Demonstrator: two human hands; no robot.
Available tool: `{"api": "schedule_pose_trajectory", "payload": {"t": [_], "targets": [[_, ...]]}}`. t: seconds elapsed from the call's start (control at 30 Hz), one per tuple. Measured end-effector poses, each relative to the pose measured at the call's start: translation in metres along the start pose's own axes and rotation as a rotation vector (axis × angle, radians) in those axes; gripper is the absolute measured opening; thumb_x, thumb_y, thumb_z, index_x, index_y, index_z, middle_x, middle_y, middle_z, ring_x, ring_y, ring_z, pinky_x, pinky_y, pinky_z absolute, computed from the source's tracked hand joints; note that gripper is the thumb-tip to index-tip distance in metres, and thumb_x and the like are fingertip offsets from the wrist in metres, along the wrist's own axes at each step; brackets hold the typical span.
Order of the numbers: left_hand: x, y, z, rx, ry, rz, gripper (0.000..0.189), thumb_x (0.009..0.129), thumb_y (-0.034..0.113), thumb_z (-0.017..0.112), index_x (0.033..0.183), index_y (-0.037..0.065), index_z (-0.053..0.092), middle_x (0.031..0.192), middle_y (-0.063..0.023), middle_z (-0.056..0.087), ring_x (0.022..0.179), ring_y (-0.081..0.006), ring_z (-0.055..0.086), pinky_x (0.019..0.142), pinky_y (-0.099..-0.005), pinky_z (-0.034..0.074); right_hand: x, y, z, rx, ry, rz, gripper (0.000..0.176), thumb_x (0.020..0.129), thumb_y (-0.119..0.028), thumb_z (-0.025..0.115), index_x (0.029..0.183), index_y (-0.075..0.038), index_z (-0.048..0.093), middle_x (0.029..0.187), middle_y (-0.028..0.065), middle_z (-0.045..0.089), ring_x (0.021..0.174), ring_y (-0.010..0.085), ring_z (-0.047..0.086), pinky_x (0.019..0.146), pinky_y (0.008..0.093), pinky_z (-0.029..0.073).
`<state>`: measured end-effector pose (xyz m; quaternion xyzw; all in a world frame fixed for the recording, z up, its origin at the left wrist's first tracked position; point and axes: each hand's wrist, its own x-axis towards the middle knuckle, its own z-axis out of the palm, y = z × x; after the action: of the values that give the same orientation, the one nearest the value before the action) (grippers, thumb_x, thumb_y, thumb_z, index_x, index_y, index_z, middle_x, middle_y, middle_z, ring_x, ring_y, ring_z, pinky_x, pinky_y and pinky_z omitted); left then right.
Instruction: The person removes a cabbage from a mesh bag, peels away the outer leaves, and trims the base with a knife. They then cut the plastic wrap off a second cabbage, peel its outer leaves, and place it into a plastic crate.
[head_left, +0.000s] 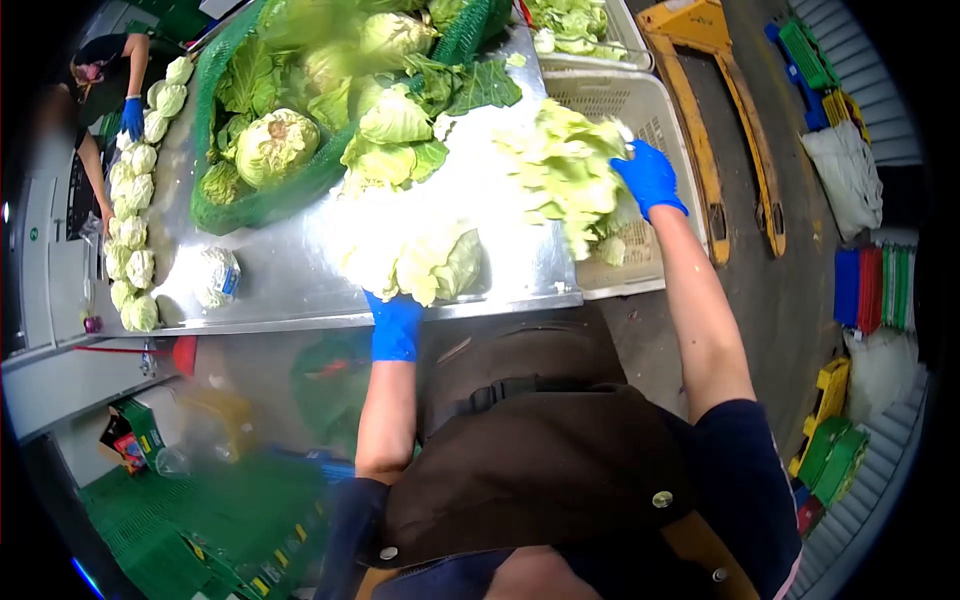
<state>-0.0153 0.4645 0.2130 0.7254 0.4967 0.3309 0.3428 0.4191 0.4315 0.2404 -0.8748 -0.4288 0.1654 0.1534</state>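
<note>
My left hand [396,325], in a blue glove, is at the front edge of the metal table [300,312], against a pale cabbage [440,265]; its fingers are hidden behind the leaves. My right hand [650,178], also gloved in blue, is closed on a bunch of loose cabbage leaves [565,170] between the table's right end and a light crate [668,240]. Leafy cabbages [277,147] lie in and around a green net sack [225,218] at the back. Glare washes out the table's middle.
Trimmed cabbages [133,190] line the table's left side, where a co-worker's gloved hand [132,117] reaches in. A wrapped cabbage [215,277] sits apart. A second crate [620,35] with leaves is behind, and a yellow pallet jack [700,120] stands right of the crates.
</note>
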Motion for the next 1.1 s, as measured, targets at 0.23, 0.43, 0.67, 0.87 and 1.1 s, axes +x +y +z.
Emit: {"api": "schedule_pose_trajectory", "payload": {"t": [0.23,0.43,0.67,0.87,1.1], "targets": [[0.025,0.046,0.028,-1.652,-0.006,-0.701,0.05,0.092,0.03,0.057,0.135,0.006,0.048,0.133,-0.013,0.055,0.121,-0.0269,0.053,0.104,-0.0436,0.042,-0.092,-0.117,-0.021,0.695,-0.022,-0.396,0.065,0.078,-0.027,0.079,0.135,-0.01,0.053,0.09,0.0079,0.061,0.086,0.0158,0.065,0.077,0.0331,0.053],[0.033,0.052,0.046,-1.537,0.101,-0.831,0.062,0.097,0.051,0.041,0.142,0.007,0.042,0.143,-0.013,0.046,0.13,-0.0319,0.046,0.108,-0.0499,0.037,-0.127,-0.146,0.014,0.587,-0.04,-0.729,0.073,0.078,-0.025,0.079,0.141,-0.016,0.045,0.131,0.013,0.058,0.093,0.0205,0.068,0.084,0.0355,0.054],[0.035,0.043,0.047,-1.299,0.057,-0.748,0.06,0.097,0.049,0.045,0.141,0.009,0.043,0.14,-0.0104,0.05,0.127,-0.0304,0.049,0.106,-0.0494,0.041,-0.059,-0.051,0.016,0.433,0.134,-0.223,0.03,0.081,-0.006,0.072,0.111,-0.006,0.065,0.093,0.0041,0.069,0.082,0.0137,0.064,0.072,0.0282,0.053],[0.038,0.055,0.053,-0.934,0.059,-0.585,0.048,0.089,0.015,0.066,0.131,0.008,0.045,0.122,-0.0073,0.051,0.11,-0.0179,0.055,0.092,-0.0315,0.048,-0.126,-0.161,0.003,0.528,-0.138,-0.549,0.061,0.078,-0.024,0.077,0.133,-0.018,0.053,0.113,0.0079,0.062,0.084,0.0256,0.068,0.07,0.0356,0.055],[0.038,0.063,0.047,-0.813,-0.011,-0.487,0.052,0.079,0.006,0.067,0.127,0.006,0.051,0.125,-0.0085,0.05,0.113,-0.0187,0.051,0.099,-0.0322,0.041,-0.078,-0.15,0.006,1.034,-0.091,-0.147,0.018,0.083,-0.018,0.069,0.09,-0.001,0.068,0.079,0.0145,0.07,0.069,0.0263,0.067,0.066,0.0334,0.053]]}}
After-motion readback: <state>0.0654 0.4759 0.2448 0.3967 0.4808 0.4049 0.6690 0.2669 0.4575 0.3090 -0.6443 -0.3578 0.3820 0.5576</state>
